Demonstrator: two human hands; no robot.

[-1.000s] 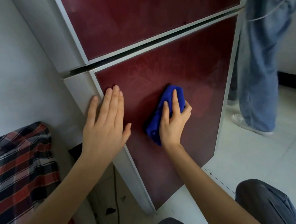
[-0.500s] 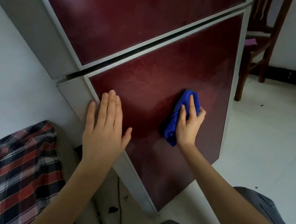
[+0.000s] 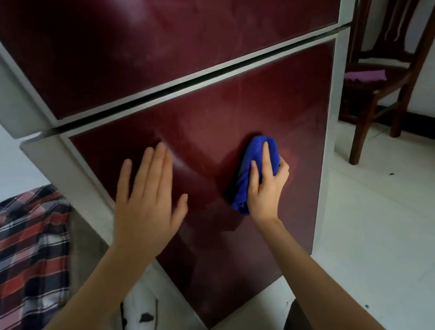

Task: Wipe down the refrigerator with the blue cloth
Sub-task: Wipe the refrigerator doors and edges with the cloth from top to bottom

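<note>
Left hand (image 3: 146, 202) flat on the lower fridge door (image 3: 231, 113), fingers straight, holding nothing. It likely leaves palm prints there. Right hand (image 3: 266, 188) curled round the bunched blue cloth (image 3: 255, 165), pressed mid-door. Bunched cloth means a small contact patch — risk of streaks, missed edges.

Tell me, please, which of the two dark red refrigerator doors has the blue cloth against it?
The lower dark red door: the right hand presses the blue cloth on it; the upper door is untouched.
</note>
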